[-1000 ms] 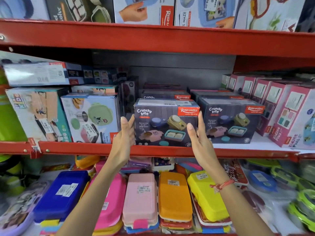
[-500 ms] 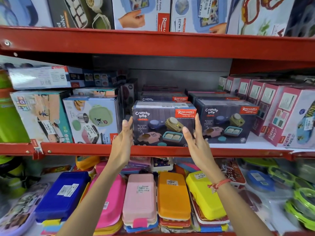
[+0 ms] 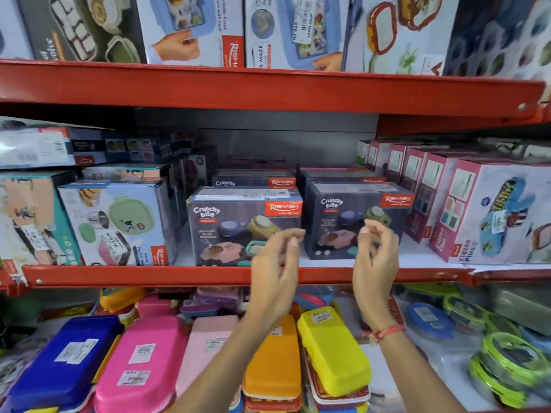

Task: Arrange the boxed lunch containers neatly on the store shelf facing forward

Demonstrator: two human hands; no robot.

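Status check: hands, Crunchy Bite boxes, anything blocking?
Left hand and right hand empty, fingers loosely curled, off the boxes. Left Crunchy Bite box and right Crunchy Bite box upright, facing forward. Nothing blocking.

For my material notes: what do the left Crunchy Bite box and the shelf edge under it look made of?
Left Crunchy Bite box: apparently printed cardboard, slightly glossy; sharp folded edges, a price sticker on top. Shelf edge: likely red-painted metal; thin folded lip with bolt heads and chipped paint.

- Open space above the dark boxes (image 3: 244, 225), under the upper shelf (image 3: 268, 87).
- A slim gap separates the front two.
- Pink boxes (image 3: 441, 204) crowd the right.
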